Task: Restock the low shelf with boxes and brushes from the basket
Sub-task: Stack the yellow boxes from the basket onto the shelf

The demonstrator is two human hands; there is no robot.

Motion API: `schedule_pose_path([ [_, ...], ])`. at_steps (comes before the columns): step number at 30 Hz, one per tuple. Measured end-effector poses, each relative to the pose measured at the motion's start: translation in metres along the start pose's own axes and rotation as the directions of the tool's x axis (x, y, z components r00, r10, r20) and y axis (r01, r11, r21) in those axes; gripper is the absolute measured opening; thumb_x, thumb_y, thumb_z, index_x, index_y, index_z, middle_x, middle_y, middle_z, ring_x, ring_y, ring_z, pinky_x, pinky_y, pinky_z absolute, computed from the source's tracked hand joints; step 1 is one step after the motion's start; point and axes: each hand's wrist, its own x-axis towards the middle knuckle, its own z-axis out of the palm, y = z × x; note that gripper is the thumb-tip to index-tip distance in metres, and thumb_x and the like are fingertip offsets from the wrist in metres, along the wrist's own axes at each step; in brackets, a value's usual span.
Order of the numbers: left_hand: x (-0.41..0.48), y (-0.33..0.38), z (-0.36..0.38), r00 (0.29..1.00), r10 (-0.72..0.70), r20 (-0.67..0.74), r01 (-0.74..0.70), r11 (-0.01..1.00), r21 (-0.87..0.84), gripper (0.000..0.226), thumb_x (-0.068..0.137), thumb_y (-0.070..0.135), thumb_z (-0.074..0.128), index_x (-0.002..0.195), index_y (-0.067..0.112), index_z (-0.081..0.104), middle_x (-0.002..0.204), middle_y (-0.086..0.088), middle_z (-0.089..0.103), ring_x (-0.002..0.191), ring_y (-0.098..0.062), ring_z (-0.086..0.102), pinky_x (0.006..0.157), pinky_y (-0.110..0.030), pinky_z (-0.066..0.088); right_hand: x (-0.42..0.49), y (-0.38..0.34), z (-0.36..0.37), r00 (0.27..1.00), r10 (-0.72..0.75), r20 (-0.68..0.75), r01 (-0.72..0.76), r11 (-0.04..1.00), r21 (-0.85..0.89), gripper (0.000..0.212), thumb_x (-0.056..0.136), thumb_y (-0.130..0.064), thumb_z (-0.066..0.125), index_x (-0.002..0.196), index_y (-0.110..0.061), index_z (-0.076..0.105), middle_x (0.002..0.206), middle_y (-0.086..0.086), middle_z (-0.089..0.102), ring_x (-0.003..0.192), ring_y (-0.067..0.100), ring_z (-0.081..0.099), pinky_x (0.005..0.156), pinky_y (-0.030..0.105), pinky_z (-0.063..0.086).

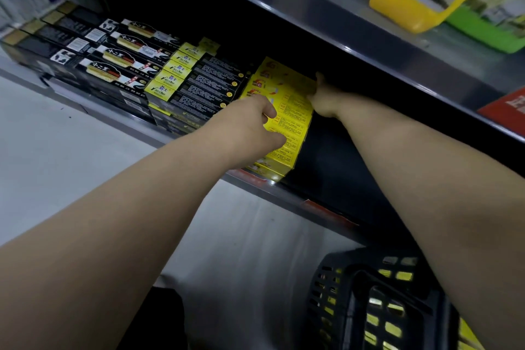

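Note:
A stack of yellow boxes (287, 122) lies on the low shelf (287, 196), with dark room to its right. My left hand (250, 122) lies over the stack's left side, thumb on the top box and fingers curled down its far edge. At the stack's right side, my right hand (324, 101) grips with the thumb raised on top and the fingers hidden behind the boxes. The black basket (341, 301) stands on the floor at the lower right, and more yellow boxes show through its holes.
Left of the stack are rows of black-and-yellow boxes (199, 85) and black boxes with brush pictures (119, 65). The upper shelf's edge (369, 45) hangs close above my hands, with yellow and green plastic goods (426, 8) on it. The grey floor (56, 150) lies to the left.

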Motion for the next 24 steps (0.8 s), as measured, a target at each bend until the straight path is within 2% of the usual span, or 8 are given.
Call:
schedule_pose_path([
  [2,-0.006,0.008,0.004,1.0,0.022,0.017,-0.022,1.0,-0.002,0.041,0.086,0.029,0.064,0.124,0.02,0.052,0.124,0.002,0.055,0.104,-0.015,0.055,0.08,-0.026,0.046,-0.022,-0.004,-0.009,1.0,-0.02,-0.02,0.019,0.998,-0.06,0.054,0.098,-0.01,0.039,0.146,0.003,0.017,0.142,0.022,0.04,0.126,0.033,0.044,0.099,0.032,0.037],
  [5,-0.014,0.024,0.013,0.997,0.077,0.021,-0.077,0.996,0.04,0.038,0.086,0.028,0.063,0.122,0.019,0.053,0.115,0.004,0.057,0.105,-0.015,0.056,0.088,-0.028,0.047,-0.074,-0.005,-0.028,0.994,-0.11,0.001,0.109,0.992,-0.069,0.042,0.095,-0.016,0.05,0.134,-0.003,0.044,0.135,0.017,0.049,0.121,0.03,0.049,0.097,0.031,0.04],
  [7,-0.022,0.038,0.022,0.992,0.128,0.01,-0.129,0.991,0.037,0.034,0.085,0.025,0.064,0.118,0.019,0.056,0.107,0.006,0.058,0.1,-0.012,0.056,0.087,-0.025,0.046,-0.117,0.004,-0.041,0.981,-0.191,-0.014,0.192,0.98,0.052,0.038,0.09,-0.018,0.059,0.127,-0.01,0.054,0.13,0.011,0.054,0.116,0.024,0.053,0.094,0.026,0.041],
  [9,-0.033,0.054,0.035,0.982,0.19,0.006,-0.19,0.981,-0.025,0.028,0.083,0.019,0.065,0.11,0.017,0.06,0.102,0.002,0.062,0.092,-0.011,0.058,0.085,-0.023,0.046,-0.165,0.024,-0.052,0.959,-0.266,-0.098,0.28,0.94,0.194,0.025,0.085,-0.012,0.065,0.11,-0.015,0.063,0.113,0.004,0.063,0.103,0.018,0.059,0.083,0.02,0.044],
  [13,-0.061,0.087,0.066,0.916,0.399,0.046,-0.396,0.916,-0.071,0.02,0.08,0.014,0.064,0.1,0.018,0.064,0.096,0.004,0.067,0.09,-0.009,0.062,0.086,-0.025,0.047,-0.252,0.073,-0.067,0.945,-0.279,-0.169,0.325,0.846,0.422,0.024,0.081,-0.005,0.067,0.083,-0.028,0.061,0.086,-0.011,0.064,0.085,0.008,0.062,0.078,0.019,0.049],
  [17,-0.092,0.114,0.1,0.782,0.602,0.162,-0.611,0.791,0.012,0.019,0.082,0.023,0.063,0.1,0.027,0.064,0.095,0.015,0.064,0.091,0.002,0.056,0.082,-0.015,0.042,-0.307,0.131,-0.056,0.969,-0.177,-0.171,0.241,0.82,0.519,0.028,0.081,0.002,0.066,0.081,-0.025,0.061,0.079,-0.008,0.065,0.072,0.004,0.06,0.072,0.016,0.048],
  [21,-0.112,0.127,0.136,0.686,0.628,0.368,-0.691,0.72,0.06,0.02,0.087,0.032,0.057,0.107,0.033,0.059,0.1,0.022,0.057,0.096,0.004,0.052,0.083,-0.017,0.042,-0.33,0.2,-0.021,0.994,0.005,-0.107,0.048,0.873,0.485,0.021,0.081,-0.002,0.065,0.084,-0.022,0.062,0.086,0.001,0.066,0.082,0.015,0.063,0.079,0.031,0.051],
  [24,-0.118,0.135,0.16,0.639,0.597,0.486,-0.717,0.691,0.095,0.021,0.09,0.032,0.054,0.111,0.032,0.057,0.105,0.021,0.055,0.1,0.0,0.052,0.084,-0.02,0.042,-0.339,0.256,0.018,0.984,0.178,-0.012,-0.161,0.914,0.373,0.013,0.084,-0.007,0.062,0.092,-0.017,0.064,0.095,0.004,0.068,0.087,0.02,0.062,0.078,0.03,0.048],
])
